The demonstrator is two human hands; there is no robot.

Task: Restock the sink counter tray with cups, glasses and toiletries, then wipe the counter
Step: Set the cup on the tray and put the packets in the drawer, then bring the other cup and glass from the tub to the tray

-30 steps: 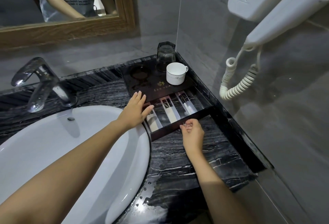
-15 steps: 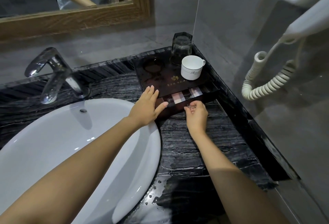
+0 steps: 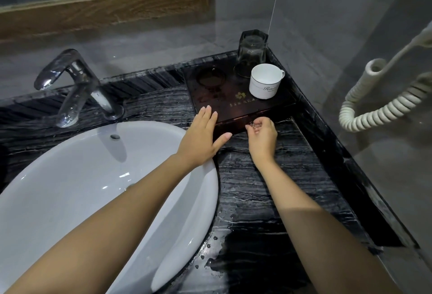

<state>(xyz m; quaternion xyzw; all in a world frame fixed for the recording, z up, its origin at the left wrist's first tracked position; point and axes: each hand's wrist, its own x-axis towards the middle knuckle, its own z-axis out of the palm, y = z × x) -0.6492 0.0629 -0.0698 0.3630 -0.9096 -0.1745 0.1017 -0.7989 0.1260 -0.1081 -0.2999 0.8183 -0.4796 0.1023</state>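
The tray's drawer, open a second ago with toiletry packets showing, is now pushed flush into the tray (image 3: 238, 106), so the toiletries look stocked. The left hand (image 3: 201, 134) lies flat and released on the tray's corner; the right hand (image 3: 261, 134) pinches the drawer's small knob. The tray sits in the tabletop (image 3: 268, 188) corner, long axis running toward the wall, bearing a white cup (image 3: 265, 81) and an upturned glass (image 3: 252, 53).

Both forearms are bare from the bottom edge up to the wrists, with no sleeves, watch or bracelets in view. The left hand (image 3: 200, 138) and right hand (image 3: 262, 137) wear no gloves, and no rings show on the fingers (image 3: 208, 114).
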